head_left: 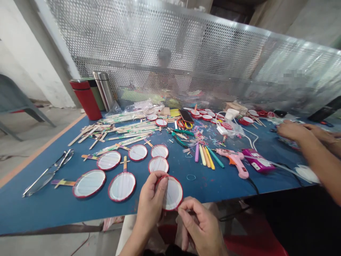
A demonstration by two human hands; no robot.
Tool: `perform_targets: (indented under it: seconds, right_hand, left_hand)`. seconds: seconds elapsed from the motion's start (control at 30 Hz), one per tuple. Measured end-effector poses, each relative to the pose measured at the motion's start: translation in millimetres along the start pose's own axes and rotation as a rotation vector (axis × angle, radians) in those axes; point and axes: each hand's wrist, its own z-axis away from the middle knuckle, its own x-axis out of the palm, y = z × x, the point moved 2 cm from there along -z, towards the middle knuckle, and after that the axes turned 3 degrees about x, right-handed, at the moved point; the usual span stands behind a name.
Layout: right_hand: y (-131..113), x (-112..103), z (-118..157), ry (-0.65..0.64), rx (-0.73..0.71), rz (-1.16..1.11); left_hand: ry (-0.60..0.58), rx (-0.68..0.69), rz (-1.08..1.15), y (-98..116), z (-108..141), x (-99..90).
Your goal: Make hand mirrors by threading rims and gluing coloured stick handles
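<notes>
Craft workshop, shared and semi-industrial. Fittings: long blue-topped bench (53,209), perforated metal screen (165,42) along its far edge, plastic chair (16,96), bare concrete floor (45,131). Bench stock: wooden craft sticks (128,128), red-rimmed discs (89,183) in quantity, loose rubber bands (204,134), marker pens (206,156), pink hot glue gun (236,161) with cord, three flasks (86,99). Co-worker's hands (293,131) at the bench's right side; another person (163,71) beyond the screen.
</notes>
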Motion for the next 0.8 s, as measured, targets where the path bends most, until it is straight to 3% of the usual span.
perform_targets:
  seconds: [0.07,0.13,0.2,0.27,0.37,0.5,0.63,0.8]
  right_hand:
    - [3,-2,0,-0.039,0.102,-0.058]
    - [0,-7,-2,0.008,0.112,-0.051]
    - [-9,-14,-5,0.160,-0.066,0.060]
    - [-23,-19,-8,0.304,-0.358,0.252]
    - [-38,-18,-16,0.353,-0.641,0.556]
    - [-43,-12,-26,0.285,-0.569,0.749]
    - [-45,-10,-32,0.241,-0.412,0.667]
    - [-49,-11,-37,0.247,-0.316,0.520]
  left_hand:
    - [-0.004,0.001,-0.025,-1,0,1.0]
    - [-0.035,0.009,-0.057,-1,-1,2.0]
    - [-0.083,0.015,-0.082,-1,-2,3.0]
    - [-0.134,0.017,-0.099,-1,-2,4.0]
    - [-0.191,0.053,-0.134,1,-3,5.7]
    - [-0.177,0.117,-0.190,2,-2,6.4]
    - [-0.160,0.141,-0.236,1,-2,6.5]
    - [-0.226,0.132,-0.273,0,-3,8.4]
